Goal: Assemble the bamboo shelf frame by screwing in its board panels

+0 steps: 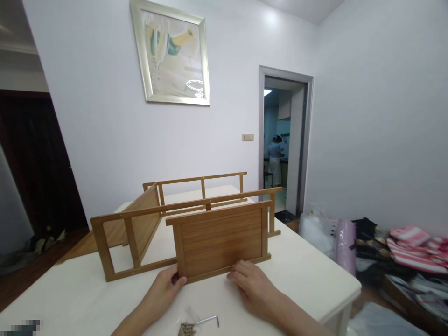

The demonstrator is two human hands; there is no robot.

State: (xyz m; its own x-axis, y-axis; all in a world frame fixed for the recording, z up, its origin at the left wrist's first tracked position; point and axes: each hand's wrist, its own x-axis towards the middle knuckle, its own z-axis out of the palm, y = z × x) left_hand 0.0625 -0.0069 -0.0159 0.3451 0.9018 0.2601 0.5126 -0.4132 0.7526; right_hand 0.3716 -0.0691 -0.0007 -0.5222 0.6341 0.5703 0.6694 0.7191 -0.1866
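A partly built bamboo rack (pixel 147 224) lies on its side on a white table (pixel 308 270). A loose bamboo panel (pixel 220 240) stands upright on its long edge in front of the rack. My left hand (pixel 163 291) grips the panel's lower left corner, thumb on the front face. My right hand (pixel 254 287) rests at the panel's bottom edge, fingers curled against the lower rail. A small pile of screws (pixel 187 328) and a metal hex key (pixel 208 320) lie on the table just in front of my hands.
A framed picture (pixel 171 53) hangs on the wall behind. An open doorway (pixel 283 140) shows a person standing in a far room. Bags, a pink roll (pixel 345 245) and striped cloth (pixel 416 252) are piled at the right of the table.
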